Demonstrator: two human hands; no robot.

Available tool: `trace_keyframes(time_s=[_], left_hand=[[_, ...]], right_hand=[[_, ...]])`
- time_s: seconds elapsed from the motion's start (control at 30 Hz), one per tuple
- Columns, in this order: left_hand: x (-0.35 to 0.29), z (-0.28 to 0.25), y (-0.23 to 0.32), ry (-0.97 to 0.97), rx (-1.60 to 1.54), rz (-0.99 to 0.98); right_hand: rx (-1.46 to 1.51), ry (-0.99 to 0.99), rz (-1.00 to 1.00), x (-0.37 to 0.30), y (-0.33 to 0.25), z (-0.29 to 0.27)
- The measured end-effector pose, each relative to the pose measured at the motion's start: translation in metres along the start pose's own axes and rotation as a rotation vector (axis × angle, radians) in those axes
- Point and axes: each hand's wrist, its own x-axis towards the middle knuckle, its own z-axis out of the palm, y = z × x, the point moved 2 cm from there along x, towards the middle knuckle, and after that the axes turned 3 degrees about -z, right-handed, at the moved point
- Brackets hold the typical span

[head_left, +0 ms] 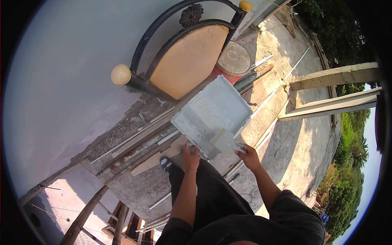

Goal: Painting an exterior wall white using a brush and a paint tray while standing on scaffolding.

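A shallow white paint tray (pixel 220 98) with a ribbed floor, smeared with pale paint, is in front of me. My left hand (pixel 190 158) is closed on its near edge. Closed round the handle of a wide, paint-coated brush (pixel 223 141) is my right hand (pixel 249 157). The brush head lies over the near right part of the tray. Just beyond the tray stands a dark metal chair (pixel 190 57) with a tan back panel and round cream knobs. Whether anything beneath supports the tray is hidden.
A painted wall (pixel 69 69) rises on the left. Pipes and boards (pixel 143 141) lie along its foot. Behind the chair is a red bucket (pixel 233 59) with a crusted top. Pale posts (pixel 335 75) stand at the right, with a long white pipe (pixel 265 100) on the concrete floor.
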Motion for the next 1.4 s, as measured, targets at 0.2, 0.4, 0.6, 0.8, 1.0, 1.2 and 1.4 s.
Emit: trace_keyframes(time_s=[0.2, 0.4, 0.6, 0.8, 1.0, 1.2, 1.4], left_hand=[[0.006, 0.008, -0.004, -0.047, -0.046, 0.1], [0.01, 0.007, -0.002, -0.01, -0.029, 0.164], [0.017, 0.001, -0.003, -0.07, -0.08, 0.165], [0.02, -0.014, 0.0, -0.12, -0.041, 0.103], [0.013, -0.011, 0.014, -0.229, -0.073, 0.024], [0.02, -0.005, 0.004, -0.227, -0.183, 0.003], [0.027, 0.002, -0.003, -0.24, -0.023, 0.096]], right_hand=[[0.057, 0.128, 0.047, -0.008, 0.002, 0.005], [0.073, 0.193, -0.008, -0.008, -0.009, 0.008], [0.114, 0.118, -0.017, -0.027, -0.026, 0.02], [0.122, 0.095, 0.004, -0.03, -0.037, 0.021], [0.153, 0.085, -0.061, -0.034, -0.055, 0.011], [0.078, 0.111, -0.07, -0.039, -0.079, 0.005], [0.09, 0.201, -0.216, -0.025, -0.087, -0.004]])
